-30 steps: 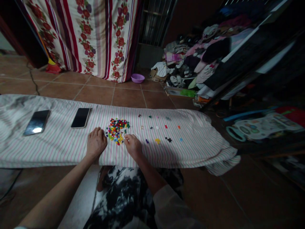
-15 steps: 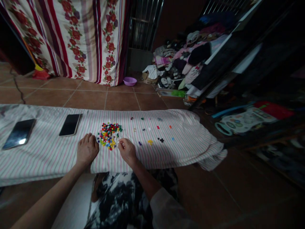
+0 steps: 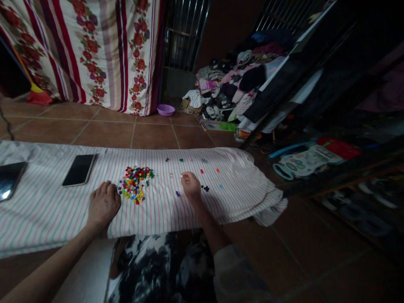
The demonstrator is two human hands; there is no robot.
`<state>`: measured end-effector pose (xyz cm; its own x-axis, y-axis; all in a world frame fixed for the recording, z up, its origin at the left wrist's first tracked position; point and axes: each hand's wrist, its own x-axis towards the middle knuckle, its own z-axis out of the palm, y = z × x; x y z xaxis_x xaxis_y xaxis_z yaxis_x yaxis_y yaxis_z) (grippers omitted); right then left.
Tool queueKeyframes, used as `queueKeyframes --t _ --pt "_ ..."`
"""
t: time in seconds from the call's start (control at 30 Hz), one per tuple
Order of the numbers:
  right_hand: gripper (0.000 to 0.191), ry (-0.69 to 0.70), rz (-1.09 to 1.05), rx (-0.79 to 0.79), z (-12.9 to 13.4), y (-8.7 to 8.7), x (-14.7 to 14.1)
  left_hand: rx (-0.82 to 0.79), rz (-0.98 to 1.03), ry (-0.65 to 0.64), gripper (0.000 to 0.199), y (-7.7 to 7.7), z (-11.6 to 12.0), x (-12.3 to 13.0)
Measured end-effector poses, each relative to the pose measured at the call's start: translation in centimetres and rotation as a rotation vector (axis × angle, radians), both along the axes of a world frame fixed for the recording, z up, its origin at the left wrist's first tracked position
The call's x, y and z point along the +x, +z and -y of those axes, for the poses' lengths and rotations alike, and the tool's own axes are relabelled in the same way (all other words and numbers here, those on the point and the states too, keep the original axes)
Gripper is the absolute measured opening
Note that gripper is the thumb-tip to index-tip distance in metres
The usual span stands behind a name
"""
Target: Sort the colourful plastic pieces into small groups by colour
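Observation:
A ring-shaped pile of tiny coloured cubes [image 3: 129, 185] lies on the striped cloth. My left hand [image 3: 104, 202] rests palm down on the cloth just left of the pile, its fingers lying flat and holding nothing. My right hand [image 3: 191, 185] is over the sorted groups to the right of the pile, thumb and fingertips pinched on a small white cube [image 3: 182, 176]. Around this hand sit small single-colour groups: black cubes [image 3: 206, 188], dark purple cubes [image 3: 177, 193], red cubes [image 3: 202, 171], beige cubes [image 3: 171, 175] and a blue one [image 3: 220, 186]. My hand hides part of this area.
Two phones, one dark phone [image 3: 79, 170] and another phone [image 3: 11, 180] cut by the frame edge, lie on the cloth at left. Beyond the table are a purple basin [image 3: 166, 110], a floral curtain [image 3: 107, 54] and a heap of clothes [image 3: 233, 84].
My right hand has moved right from the pile's edge to the sorted groups, still pinching the white cube. My left hand stays beside the pile. The view has shifted slightly to the right.

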<state>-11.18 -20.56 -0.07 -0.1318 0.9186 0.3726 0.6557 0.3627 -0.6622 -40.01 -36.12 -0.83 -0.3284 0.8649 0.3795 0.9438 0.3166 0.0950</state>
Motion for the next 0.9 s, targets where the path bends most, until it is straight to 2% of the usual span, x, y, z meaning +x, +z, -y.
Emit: queueKeyframes --t 0.13,0.3,0.5,0.9 --pt "0.020 -0.115 0.122 -0.025 -2.5 -0.3 2.7 -0.007 -0.005 0.004 0.033 -0.2 -0.1 -0.1" --pt "0.021 -0.177 0.281 -0.111 -3.7 -0.7 3.5 -0.004 -0.020 0.000 0.031 -0.1 -0.1 0.0" --pt "0.019 -0.154 0.357 -0.145 -4.5 -1.1 3.3 0.004 -0.015 -0.001 0.030 -0.1 -0.2 0.0" --pt "0.021 -0.104 0.281 -0.072 -5.3 -1.1 3.8 0.011 -0.018 0.004 0.029 -0.1 -0.2 0.0"
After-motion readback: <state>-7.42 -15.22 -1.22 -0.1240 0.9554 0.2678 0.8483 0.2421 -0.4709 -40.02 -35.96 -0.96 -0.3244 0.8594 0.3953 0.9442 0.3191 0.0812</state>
